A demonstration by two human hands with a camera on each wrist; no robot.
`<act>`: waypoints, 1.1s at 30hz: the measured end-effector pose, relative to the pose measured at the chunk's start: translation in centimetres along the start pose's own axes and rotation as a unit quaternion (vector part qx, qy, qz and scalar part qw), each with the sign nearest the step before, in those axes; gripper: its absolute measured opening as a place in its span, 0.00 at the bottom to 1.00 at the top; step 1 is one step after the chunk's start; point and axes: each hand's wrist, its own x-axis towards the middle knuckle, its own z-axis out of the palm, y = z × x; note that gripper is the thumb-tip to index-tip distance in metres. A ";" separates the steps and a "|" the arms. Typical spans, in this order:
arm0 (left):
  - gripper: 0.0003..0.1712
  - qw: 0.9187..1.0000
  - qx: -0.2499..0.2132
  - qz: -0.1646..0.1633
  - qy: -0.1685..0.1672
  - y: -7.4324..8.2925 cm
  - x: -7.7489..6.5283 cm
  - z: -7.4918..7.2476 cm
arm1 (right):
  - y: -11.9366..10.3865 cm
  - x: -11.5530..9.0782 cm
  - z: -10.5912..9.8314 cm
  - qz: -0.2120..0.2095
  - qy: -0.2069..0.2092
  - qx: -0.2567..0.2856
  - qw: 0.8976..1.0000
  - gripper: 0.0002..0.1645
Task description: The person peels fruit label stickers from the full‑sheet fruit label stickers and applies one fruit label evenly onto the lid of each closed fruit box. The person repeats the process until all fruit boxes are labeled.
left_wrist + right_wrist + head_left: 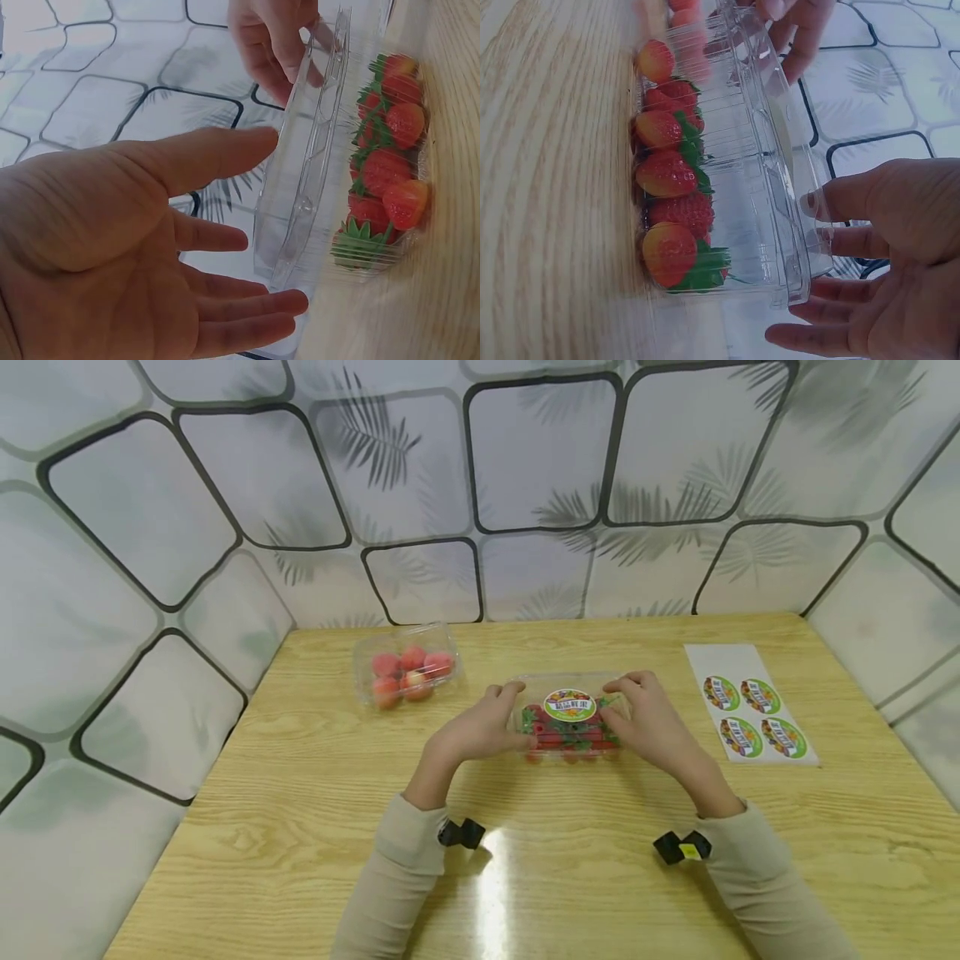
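Note:
A clear plastic clamshell box (592,679) with strawberries (386,169) inside stands on the table, its lid down over them. An oval sticker (570,705) with a green border lies on top of the lid. My left hand (487,727) is at the left end of the box, with the thumb tip at the lid's edge and the fingers extended. At the right end, my right hand (651,722) has its thumb and fingertips touching the lid's corner, the fingers loosely straight. In the right wrist view the strawberries (671,172) show through the clear side wall.
Another clear box (362,664) with several round reddish fruits (414,672) stands at the back left. A white sheet (720,656) bearing several oval stickers (741,737) lies at the right on the wooden table (300,827). Patterned walls (540,460) border the back and sides.

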 end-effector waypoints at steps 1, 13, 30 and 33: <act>0.55 1.000 -0.001 0.001 -0.004 -0.1 0.1 0.1 | 0.1 0.0 -0.1 0.003 -0.005 0.006 1.000 0.24; 0.65 1.000 0.004 0.007 -0.021 -0.6 0.5 0.4 | 0.5 -0.1 -1.0 0.025 -0.071 0.015 0.997 0.41; 0.66 0.999 -0.027 0.004 -0.029 -0.8 0.6 0.2 | 1.3 -0.2 -1.4 0.002 -0.155 0.053 0.986 0.71; 0.66 0.998 -0.051 0.003 -0.028 -1.1 0.7 0.2 | 1.4 -0.1 -1.3 -0.002 -0.158 0.064 0.985 0.72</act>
